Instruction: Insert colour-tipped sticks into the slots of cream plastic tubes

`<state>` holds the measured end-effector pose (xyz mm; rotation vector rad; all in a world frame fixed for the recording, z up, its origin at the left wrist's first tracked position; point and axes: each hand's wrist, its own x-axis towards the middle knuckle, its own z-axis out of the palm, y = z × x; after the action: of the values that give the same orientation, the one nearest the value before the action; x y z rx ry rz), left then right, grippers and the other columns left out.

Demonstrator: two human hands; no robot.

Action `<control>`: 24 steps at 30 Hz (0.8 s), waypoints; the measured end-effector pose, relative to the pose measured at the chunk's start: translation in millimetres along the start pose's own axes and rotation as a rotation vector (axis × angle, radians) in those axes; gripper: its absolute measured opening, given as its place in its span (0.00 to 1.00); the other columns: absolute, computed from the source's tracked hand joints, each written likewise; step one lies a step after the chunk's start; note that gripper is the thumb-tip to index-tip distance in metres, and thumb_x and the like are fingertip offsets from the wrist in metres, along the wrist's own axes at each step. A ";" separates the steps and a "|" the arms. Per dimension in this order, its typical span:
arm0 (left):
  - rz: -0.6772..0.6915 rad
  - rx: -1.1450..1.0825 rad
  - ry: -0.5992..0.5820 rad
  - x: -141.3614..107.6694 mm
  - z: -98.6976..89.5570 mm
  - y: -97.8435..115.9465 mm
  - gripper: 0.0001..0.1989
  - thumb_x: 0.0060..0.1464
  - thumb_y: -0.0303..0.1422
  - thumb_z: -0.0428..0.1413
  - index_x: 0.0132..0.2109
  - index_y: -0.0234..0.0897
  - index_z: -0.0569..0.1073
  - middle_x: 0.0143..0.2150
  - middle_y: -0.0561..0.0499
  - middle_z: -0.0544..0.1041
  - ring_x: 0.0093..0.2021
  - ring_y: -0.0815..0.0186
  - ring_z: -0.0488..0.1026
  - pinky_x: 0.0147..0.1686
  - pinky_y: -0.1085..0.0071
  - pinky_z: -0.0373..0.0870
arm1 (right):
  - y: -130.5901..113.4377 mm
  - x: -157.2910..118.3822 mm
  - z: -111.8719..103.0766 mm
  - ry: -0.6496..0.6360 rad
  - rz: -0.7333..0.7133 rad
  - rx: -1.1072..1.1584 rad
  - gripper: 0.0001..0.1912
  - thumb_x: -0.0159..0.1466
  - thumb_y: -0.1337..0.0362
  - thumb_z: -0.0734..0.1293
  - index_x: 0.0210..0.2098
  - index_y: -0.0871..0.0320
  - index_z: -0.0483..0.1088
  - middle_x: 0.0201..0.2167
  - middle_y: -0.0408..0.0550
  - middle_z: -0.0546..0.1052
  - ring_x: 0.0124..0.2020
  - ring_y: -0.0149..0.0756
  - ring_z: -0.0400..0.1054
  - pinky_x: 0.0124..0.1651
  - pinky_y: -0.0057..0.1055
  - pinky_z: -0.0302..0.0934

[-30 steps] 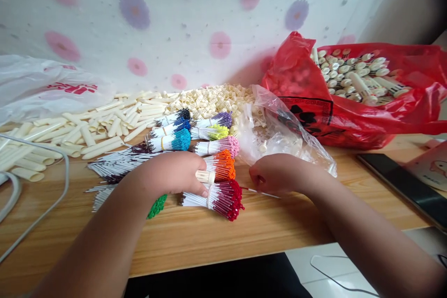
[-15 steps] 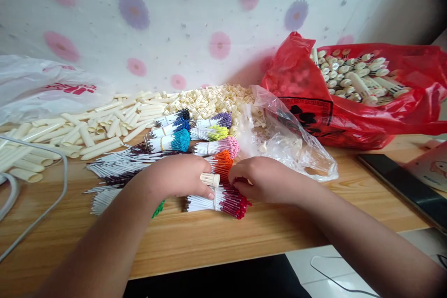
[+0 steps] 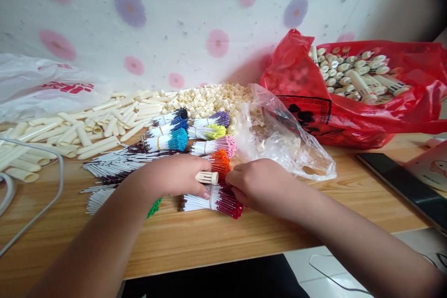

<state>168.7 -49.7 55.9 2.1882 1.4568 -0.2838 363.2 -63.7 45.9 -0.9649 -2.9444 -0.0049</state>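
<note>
My left hand (image 3: 181, 174) is closed on a small cream slotted plastic piece (image 3: 207, 177), whose round end points right. My right hand (image 3: 249, 181) has its fingers pressed together at the tips of the dark red bundle of thin sticks (image 3: 223, 201); whatever it pinches is too small to make out. Between the hands lies an orange-tipped bundle (image 3: 220, 163). Behind it are pink (image 3: 228, 145), yellow (image 3: 216, 132), purple (image 3: 220, 119) and teal (image 3: 178, 139) bundles. Green tips (image 3: 154, 207) show beside my left wrist, and loose dark-tipped white sticks (image 3: 115, 165) lie left.
Cream tubes (image 3: 84, 135) and a heap of slotted pieces (image 3: 213, 98) lie at the back. A clear plastic bag (image 3: 296, 149) sits right of the bundles, before a red bag (image 3: 300, 79) of assembled pieces. A black phone-like slab (image 3: 401, 186) lies right; a white cable (image 3: 61, 181) curves left.
My right hand has shifted slightly left onto the dark red tips, and its fingers look more closed. My left hand still holds the cream piece. The whole view has shifted slightly.
</note>
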 end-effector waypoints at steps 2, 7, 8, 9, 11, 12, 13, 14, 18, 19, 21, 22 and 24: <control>0.000 0.004 0.004 -0.4 -0.4 1.4 0.17 0.38 0.43 0.56 0.38 0.43 0.70 0.35 0.52 0.74 0.35 0.60 0.70 0.28 0.72 0.59 | 2.3 -1.6 -0.5 0.016 -0.010 0.003 0.05 0.57 0.67 0.60 0.27 0.59 0.66 0.23 0.45 0.73 0.22 0.30 0.63 0.21 0.27 0.41; -0.031 0.036 0.002 -2.6 -0.4 5.2 0.15 0.40 0.45 0.54 0.34 0.40 0.70 0.33 0.52 0.73 0.33 0.61 0.69 0.27 0.73 0.58 | 11.4 -5.4 -9.0 -0.008 0.032 0.109 0.05 0.55 0.68 0.60 0.26 0.59 0.67 0.25 0.45 0.72 0.24 0.29 0.62 0.24 0.26 0.45; -0.038 0.047 0.003 -3.0 -0.3 5.9 0.15 0.40 0.45 0.54 0.33 0.40 0.69 0.32 0.52 0.73 0.33 0.62 0.69 0.27 0.73 0.58 | 13.5 -5.6 -10.4 -0.025 0.036 0.144 0.05 0.55 0.68 0.60 0.26 0.58 0.67 0.25 0.44 0.72 0.24 0.29 0.62 0.25 0.25 0.46; -0.043 0.057 0.004 -3.3 -0.3 6.7 0.15 0.40 0.45 0.53 0.33 0.40 0.69 0.32 0.52 0.73 0.32 0.62 0.69 0.27 0.73 0.58 | 15.6 -5.7 -11.5 -0.044 0.043 0.178 0.05 0.54 0.69 0.60 0.27 0.58 0.67 0.25 0.44 0.73 0.24 0.29 0.62 0.25 0.25 0.46; -0.049 0.066 0.005 -3.9 -0.6 8.4 0.15 0.41 0.45 0.53 0.33 0.40 0.69 0.33 0.52 0.73 0.32 0.62 0.69 0.26 0.73 0.57 | 19.5 -5.3 -12.4 -0.069 0.059 0.239 0.06 0.54 0.68 0.60 0.27 0.57 0.68 0.25 0.43 0.72 0.24 0.28 0.61 0.25 0.24 0.47; -0.052 0.068 0.005 -4.2 -0.9 9.3 0.14 0.41 0.45 0.53 0.33 0.40 0.69 0.33 0.52 0.73 0.32 0.62 0.69 0.26 0.73 0.57 | 21.2 -5.0 -12.4 -0.076 0.068 0.266 0.06 0.54 0.69 0.59 0.27 0.58 0.68 0.25 0.43 0.72 0.24 0.27 0.60 0.25 0.24 0.47; -0.059 0.069 0.002 -4.5 -1.2 10.3 0.14 0.41 0.45 0.53 0.32 0.40 0.69 0.32 0.52 0.73 0.32 0.62 0.69 0.26 0.73 0.57 | 22.5 -4.7 -12.2 -0.080 0.073 0.293 0.06 0.54 0.69 0.59 0.27 0.58 0.67 0.25 0.42 0.72 0.24 0.27 0.60 0.25 0.24 0.48; -0.070 0.071 -0.003 -4.8 -1.6 11.2 0.14 0.40 0.44 0.53 0.32 0.40 0.69 0.32 0.52 0.73 0.32 0.62 0.69 0.26 0.73 0.57 | 23.6 -4.4 -11.9 -0.080 0.076 0.320 0.06 0.54 0.69 0.59 0.26 0.58 0.67 0.24 0.42 0.71 0.24 0.27 0.59 0.26 0.23 0.48; -0.083 0.095 -0.012 -5.3 -2.7 13.8 0.15 0.39 0.44 0.53 0.32 0.39 0.69 0.33 0.50 0.73 0.32 0.61 0.69 0.26 0.73 0.56 | 26.6 -3.3 -12.1 -0.083 0.093 0.389 0.05 0.52 0.70 0.59 0.23 0.59 0.65 0.20 0.40 0.67 0.21 0.25 0.56 0.23 0.22 0.47; -0.078 0.101 -0.010 -5.3 -2.8 14.0 0.15 0.39 0.44 0.54 0.33 0.39 0.70 0.33 0.49 0.73 0.32 0.61 0.69 0.26 0.73 0.56 | 28.3 -3.5 -12.9 -0.086 0.103 0.390 0.05 0.53 0.70 0.59 0.23 0.59 0.64 0.19 0.40 0.67 0.20 0.25 0.55 0.23 0.22 0.46; -0.070 0.102 -0.010 -5.0 -2.6 13.8 0.15 0.39 0.44 0.54 0.33 0.39 0.70 0.34 0.49 0.74 0.32 0.61 0.69 0.25 0.72 0.56 | 34.6 -5.0 -15.5 -0.104 0.118 0.385 0.05 0.53 0.69 0.59 0.23 0.59 0.65 0.19 0.40 0.66 0.20 0.25 0.55 0.22 0.22 0.46; -0.070 0.096 -0.012 -4.8 -2.4 13.3 0.15 0.39 0.44 0.54 0.33 0.39 0.70 0.33 0.50 0.74 0.31 0.62 0.68 0.25 0.73 0.56 | 39.5 -6.6 -17.3 -0.111 0.117 0.385 0.05 0.53 0.69 0.59 0.24 0.59 0.65 0.19 0.40 0.66 0.20 0.25 0.56 0.22 0.22 0.47; -0.060 0.072 -0.010 -4.7 -2.0 11.6 0.14 0.39 0.43 0.54 0.34 0.40 0.71 0.33 0.51 0.74 0.31 0.62 0.68 0.24 0.73 0.56 | 51.7 -11.2 -21.0 -0.097 0.103 0.400 0.05 0.54 0.68 0.59 0.24 0.59 0.66 0.19 0.41 0.67 0.21 0.26 0.58 0.23 0.22 0.49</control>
<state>177.1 -56.0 63.0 2.1988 1.5317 -0.3726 403.7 -29.0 65.9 -1.0707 -2.8056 0.6227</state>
